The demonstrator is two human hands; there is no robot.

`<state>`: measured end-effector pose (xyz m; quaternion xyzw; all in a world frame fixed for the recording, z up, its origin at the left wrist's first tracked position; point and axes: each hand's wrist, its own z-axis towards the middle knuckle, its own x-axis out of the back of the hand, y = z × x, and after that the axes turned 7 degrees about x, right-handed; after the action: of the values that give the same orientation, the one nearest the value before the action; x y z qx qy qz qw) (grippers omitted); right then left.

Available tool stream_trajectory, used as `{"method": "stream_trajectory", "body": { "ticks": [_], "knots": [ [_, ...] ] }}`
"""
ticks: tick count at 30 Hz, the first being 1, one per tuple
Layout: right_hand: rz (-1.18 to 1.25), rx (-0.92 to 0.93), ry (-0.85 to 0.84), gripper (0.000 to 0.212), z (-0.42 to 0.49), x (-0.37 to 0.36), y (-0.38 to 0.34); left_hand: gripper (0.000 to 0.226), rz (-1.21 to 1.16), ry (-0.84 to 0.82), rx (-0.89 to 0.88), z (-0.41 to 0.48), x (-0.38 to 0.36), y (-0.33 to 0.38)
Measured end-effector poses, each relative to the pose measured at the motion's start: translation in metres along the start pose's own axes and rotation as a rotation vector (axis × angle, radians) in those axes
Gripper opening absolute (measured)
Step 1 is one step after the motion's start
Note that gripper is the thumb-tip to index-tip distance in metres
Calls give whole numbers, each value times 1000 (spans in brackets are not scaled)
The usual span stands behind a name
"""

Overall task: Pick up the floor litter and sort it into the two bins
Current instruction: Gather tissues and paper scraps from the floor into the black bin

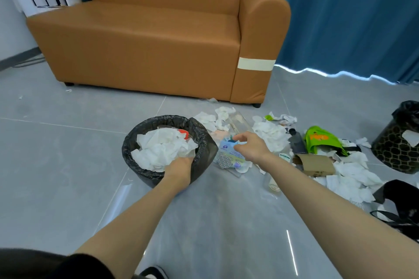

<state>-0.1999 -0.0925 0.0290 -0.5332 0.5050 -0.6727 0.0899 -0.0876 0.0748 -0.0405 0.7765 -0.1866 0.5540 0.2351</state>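
A: Bins?
B: Black-lined bin (205, 140), centre floor, heaped with white tissues (163, 147), a red scrap (184, 133) at the back; dark patterned bin (394, 149), far right, well apart from it.
A: Hands?
B: Left hand (179, 164) inside the lined bin over its near rim, fingers buried in the tissues; its grip cannot be told; right hand (249, 145) just right of that bin, thumb and forefinger pinching the upper edge of a blue-and-white wrapper (229, 150), which lies on the floor beside the liner.
A: Litter on the floor?
B: Loose tissues (272, 133) between the bins; clear bottle (240, 122) behind the right hand; dark bottle (297, 141), green bag (317, 138), cardboard sleeve (315, 163) further right; black bag (399, 197) at the right edge.
A: Obstructions?
B: The litter pile lies between the right hand and the patterned bin; orange sofa (147, 47) behind; blue curtain (351, 18) beyond.
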Motion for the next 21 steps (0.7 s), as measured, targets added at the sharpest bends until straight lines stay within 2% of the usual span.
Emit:
{"method": "stream_trajectory", "body": {
  "ticks": [5,12,17,21],
  "knots": [
    [-25,-101,-43,34,49,-13,25,41,50,35,53,44,16,-4],
    [-223,-96,-220,31,134,-34,71,61,74,34,110,121,29,9],
    [-322,-146,-367,33,164,-49,103,68,95,53,107,157,34,16],
    [-388,-233,-442,14,178,-65,129,68,-4,12,87,178,35,14]
  ]
}}
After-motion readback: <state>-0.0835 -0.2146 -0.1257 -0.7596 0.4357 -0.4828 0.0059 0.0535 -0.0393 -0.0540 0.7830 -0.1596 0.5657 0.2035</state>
